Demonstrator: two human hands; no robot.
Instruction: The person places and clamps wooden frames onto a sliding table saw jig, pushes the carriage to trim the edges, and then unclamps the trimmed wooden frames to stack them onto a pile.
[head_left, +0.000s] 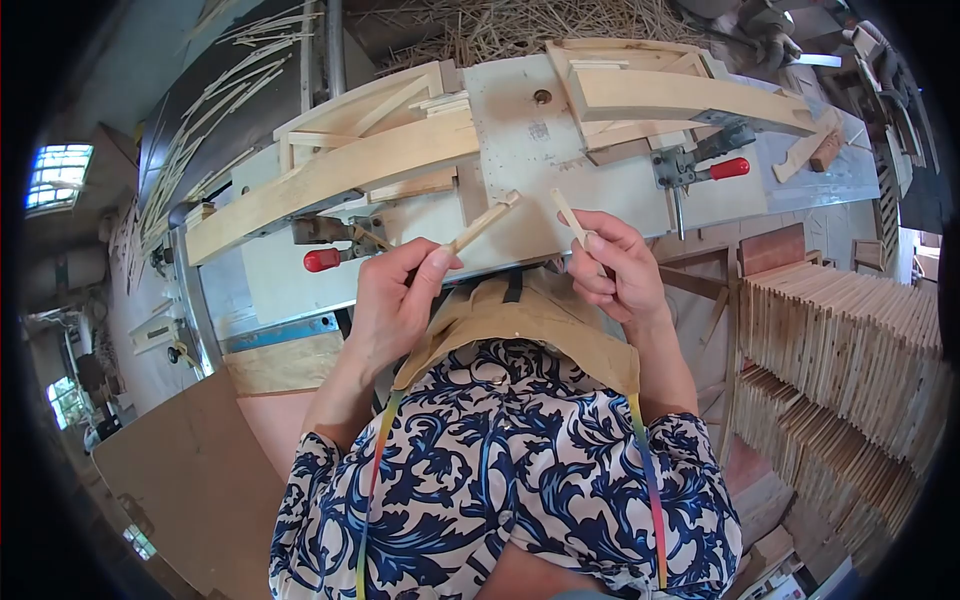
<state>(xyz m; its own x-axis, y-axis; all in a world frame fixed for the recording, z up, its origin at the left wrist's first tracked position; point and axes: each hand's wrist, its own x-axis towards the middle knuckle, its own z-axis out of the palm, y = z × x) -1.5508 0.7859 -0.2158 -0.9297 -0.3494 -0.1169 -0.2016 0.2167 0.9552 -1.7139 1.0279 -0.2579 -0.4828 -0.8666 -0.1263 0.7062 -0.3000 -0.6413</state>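
My left hand (398, 298) pinches a short wooden stick (484, 224) between thumb and fingers. The stick slants up to the right, and its far end looks notched or has a smaller piece on it. In my right hand (622, 268) is a second, thinner wooden strip (566, 210), its tip tilted up to the left. The two pieces are apart, above the front edge of the white workbench (515, 150). Beyond my left hand lies a curved wooden jig (350, 168) with a red-handled toggle clamp (322, 260). Past my right hand is another jig (680, 98) with its own red-handled clamp (728, 169).
Many thin wood strips (540, 30) are piled behind the bench, and more lie on a dark surface (225, 110) at the left. Stacks of wooden slatted frames (840, 350) stand to the right. A brown board (190, 480) is at the lower left.
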